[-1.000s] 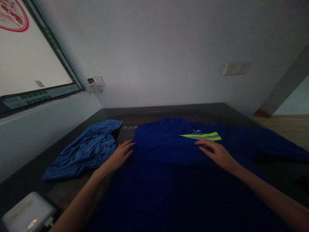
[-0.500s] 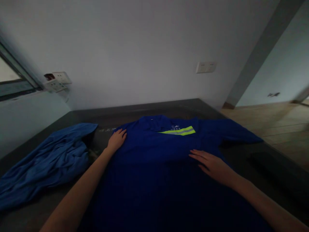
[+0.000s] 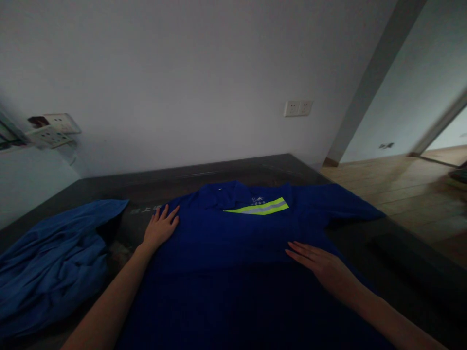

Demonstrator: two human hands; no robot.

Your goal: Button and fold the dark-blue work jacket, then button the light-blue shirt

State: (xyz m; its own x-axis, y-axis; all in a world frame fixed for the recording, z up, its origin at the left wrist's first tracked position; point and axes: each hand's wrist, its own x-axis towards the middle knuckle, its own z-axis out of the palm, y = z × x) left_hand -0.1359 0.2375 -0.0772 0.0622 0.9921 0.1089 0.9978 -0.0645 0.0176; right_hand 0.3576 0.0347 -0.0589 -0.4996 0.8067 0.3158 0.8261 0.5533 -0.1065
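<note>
A dark blue shirt [image 3: 237, 243] with a yellow-green reflective stripe [image 3: 257, 207] on its chest lies flat on a dark table [image 3: 226, 170]. My left hand [image 3: 159, 227] rests flat with fingers spread at the shirt's left shoulder edge. My right hand [image 3: 321, 266] lies flat on the shirt's right middle, fingers stretched out and pointing left. Neither hand holds anything. The shirt's right sleeve [image 3: 346, 204] stretches toward the table's right edge.
A crumpled lighter blue garment [image 3: 51, 262] lies on the table to the left. Wall sockets [image 3: 298, 107] sit on the back wall, and another set [image 3: 54, 129] at the left. A wooden floor [image 3: 408, 184] opens beyond the table's right edge.
The view has swung right. My left hand slid from the shirt's side up to its shoulder edge. My right hand moved down from the stripe to the shirt's middle.
</note>
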